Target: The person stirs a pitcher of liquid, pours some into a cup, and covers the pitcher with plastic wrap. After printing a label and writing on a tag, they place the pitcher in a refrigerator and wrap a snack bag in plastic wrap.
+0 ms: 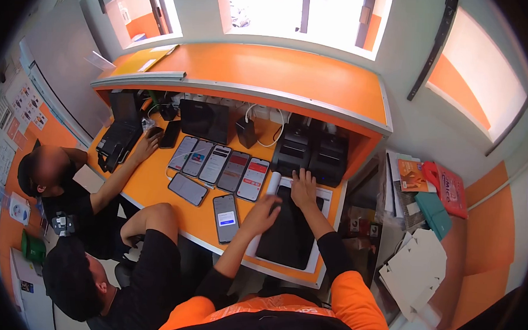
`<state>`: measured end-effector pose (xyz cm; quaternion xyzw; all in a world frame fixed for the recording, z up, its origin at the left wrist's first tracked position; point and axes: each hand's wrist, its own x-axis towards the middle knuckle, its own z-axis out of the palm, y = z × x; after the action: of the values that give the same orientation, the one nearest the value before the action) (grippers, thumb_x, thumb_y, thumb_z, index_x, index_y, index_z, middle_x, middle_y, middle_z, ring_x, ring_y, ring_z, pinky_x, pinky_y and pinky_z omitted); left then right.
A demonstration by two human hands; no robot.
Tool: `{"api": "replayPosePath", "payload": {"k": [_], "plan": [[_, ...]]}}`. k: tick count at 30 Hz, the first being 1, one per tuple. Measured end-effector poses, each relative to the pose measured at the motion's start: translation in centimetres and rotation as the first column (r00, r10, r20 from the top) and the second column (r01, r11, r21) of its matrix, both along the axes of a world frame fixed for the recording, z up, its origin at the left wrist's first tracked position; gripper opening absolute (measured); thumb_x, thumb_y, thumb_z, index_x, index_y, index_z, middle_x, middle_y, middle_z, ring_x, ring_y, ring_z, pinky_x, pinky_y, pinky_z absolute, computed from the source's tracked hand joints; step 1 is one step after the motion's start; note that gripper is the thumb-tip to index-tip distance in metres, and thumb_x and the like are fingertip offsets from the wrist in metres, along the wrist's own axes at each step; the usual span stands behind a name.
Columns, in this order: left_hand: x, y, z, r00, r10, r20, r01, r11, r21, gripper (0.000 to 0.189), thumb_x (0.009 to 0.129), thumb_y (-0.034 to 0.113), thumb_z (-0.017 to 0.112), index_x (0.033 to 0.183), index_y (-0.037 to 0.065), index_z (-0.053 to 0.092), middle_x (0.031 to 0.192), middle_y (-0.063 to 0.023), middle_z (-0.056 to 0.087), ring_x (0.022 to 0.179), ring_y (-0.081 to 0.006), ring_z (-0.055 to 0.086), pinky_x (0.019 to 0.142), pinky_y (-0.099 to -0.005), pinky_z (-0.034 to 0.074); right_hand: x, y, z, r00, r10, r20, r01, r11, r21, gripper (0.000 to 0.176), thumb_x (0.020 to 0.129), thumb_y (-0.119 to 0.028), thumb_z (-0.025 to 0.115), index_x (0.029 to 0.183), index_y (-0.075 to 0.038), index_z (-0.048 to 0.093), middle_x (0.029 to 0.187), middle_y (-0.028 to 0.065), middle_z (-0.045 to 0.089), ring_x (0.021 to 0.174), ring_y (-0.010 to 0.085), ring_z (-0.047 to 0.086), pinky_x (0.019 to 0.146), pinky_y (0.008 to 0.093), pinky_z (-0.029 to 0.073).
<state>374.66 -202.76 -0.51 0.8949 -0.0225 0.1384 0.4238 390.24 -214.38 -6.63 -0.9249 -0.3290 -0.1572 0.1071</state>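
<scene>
1. Head view: the person in the orange-and-black top leans over the orange worktop (153,192) with both arms stretched out. They reach to a black slab (287,238) that lies flat on a white sheet (326,199) at the right end of the worktop, close to its near edge.
2. The right hand (303,190) lies open and palm down, with the fingers spread on the far end of the slab. It sits just short of two black printers (312,152) that stand side by side.
3. The left hand (262,216) rests at the slab's left edge with the fingers bent. From here I cannot tell whether it clasps the edge or merely lies on it.
4. A white roll (273,182) lies just left of the slab's far corner, beside the right hand.
5. Left of that, a row of five phones (216,164) lies side by side with lit screens. Two more phones lie nearer, and one phone (225,218) is just beside the left wrist.
6. At the far left a seated co-worker in black reaches a hand (147,144) onto a small dark thing next to a black laptop (121,135).
7. A second person in black sits nearer, with a knee (160,214) against the worktop's near edge.
8. To the right of the worktop, well apart from the hands, lies a heap of papers (416,271), with red and teal packets beyond it.
</scene>
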Motion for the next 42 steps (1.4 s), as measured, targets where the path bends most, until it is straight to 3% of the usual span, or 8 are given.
{"api": "replayPosePath", "payload": {"k": [6,12,15,18,22,25,34,42], "plan": [[10.3,1.3,-2.8,0.965,0.202,0.167,-0.247,0.913,0.325,0.052,0.073,0.009,0.061,0.122,0.003,0.044,0.126,-0.0256,0.039,0.111,-0.0433,0.045,0.094,-0.0445,0.039,0.2,0.4,0.5,0.999,0.022,-0.041,-0.023,1.0,-0.016,0.041,0.081,-0.022,0.057,0.116,-0.002,0.055,0.117,0.0136,0.048,0.107,0.0277,0.044,0.087,0.0419,0.038],[13.7,2.4,-3.8,0.948,0.315,0.046,-0.296,0.817,0.496,0.055,0.073,0.011,0.059,0.125,-0.002,0.042,0.135,-0.0189,0.035,0.127,-0.0318,0.034,0.107,-0.0422,0.026,0.3,0.0,0.2,1.0,0.027,0.01,-0.027,1.0,-0.014,0.039,0.081,-0.022,0.056,0.114,-0.001,0.057,0.116,0.0145,0.049,0.108,0.028,0.044,0.089,0.0427,0.038],[13.3,2.1,-4.2,0.926,0.34,0.167,-0.359,0.647,0.673,0.055,0.077,0.012,0.054,0.129,-0.002,0.04,0.138,-0.0155,0.035,0.132,-0.0286,0.029,0.109,-0.0444,0.021,0.3,-0.3,0.3,0.999,0.046,0.012,-0.046,0.999,-0.003,0.039,0.082,-0.022,0.056,0.115,-0.001,0.057,0.114,0.0146,0.05,0.107,0.028,0.044,0.088,0.0427,0.038],[13.7,2.3,-4.8,0.947,0.295,0.127,-0.291,0.62,0.729,0.056,0.079,0.012,0.051,0.132,-0.002,0.037,0.14,-0.0126,0.033,0.133,-0.0272,0.027,0.109,-0.046,0.018,0.7,-0.5,1.0,0.997,0.071,-0.043,-0.071,0.997,0.0,0.038,0.081,-0.022,0.056,0.113,-0.001,0.058,0.111,0.0146,0.05,0.105,0.0282,0.045,0.087,0.0426,0.039],[13.8,2.7,-4.5,0.962,0.263,0.068,-0.226,0.636,0.738,0.06,0.077,0.011,0.053,0.133,-0.002,0.035,0.141,-0.0123,0.031,0.132,-0.0271,0.028,0.11,-0.0455,0.018,3.3,0.9,3.6,0.985,0.047,-0.163,-0.014,0.98,0.197,0.038,0.08,-0.02,0.057,0.112,-0.001,0.057,0.108,0.0148,0.05,0.101,0.0289,0.047,0.086,0.042,0.04],[13.4,3.0,-4.5,0.966,0.253,0.055,-0.203,0.605,0.77,0.063,0.076,0.011,0.056,0.134,-0.002,0.034,0.142,-0.0121,0.03,0.132,-0.0269,0.028,0.11,-0.0453,0.018,6.2,2.9,5.6,0.999,0.043,-0.032,-0.031,0.949,0.314,0.038,0.079,-0.022,0.06,0.11,-0.001,0.055,0.108,0.0143,0.05,0.101,0.0293,0.048,0.085,0.0419,0.04],[13.0,3.5,-3.8,0.977,0.213,0.033,-0.171,0.673,0.72,0.065,0.074,0.007,0.052,0.135,-0.001,0.033,0.143,-0.0116,0.029,0.129,-0.0285,0.031,0.11,-0.0446,0.019,8.4,6.6,6.9,0.978,-0.068,-0.195,0.107,0.975,0.197,0.044,0.074,-0.029,0.066,0.11,-0.004,0.057,0.103,0.0102,0.055,0.103,0.0285,0.048,0.089,0.0418,0.038],[12.8,3.7,-3.8,0.98,0.195,0.038,-0.158,0.649,0.744,0.065,0.074,0.005,0.052,0.135,-0.001,0.033,0.143,-0.0114,0.029,0.127,-0.0286,0.033,0.109,-0.0459,0.02,8.5,5.3,4.8,0.958,0.239,-0.157,-0.246,0.969,-0.025,0.017,0.082,-0.015,0.053,0.088,-0.007,0.066,0.103,0.0084,0.062,0.102,0.0238,0.057,0.09,0.0399,0.042]]}}
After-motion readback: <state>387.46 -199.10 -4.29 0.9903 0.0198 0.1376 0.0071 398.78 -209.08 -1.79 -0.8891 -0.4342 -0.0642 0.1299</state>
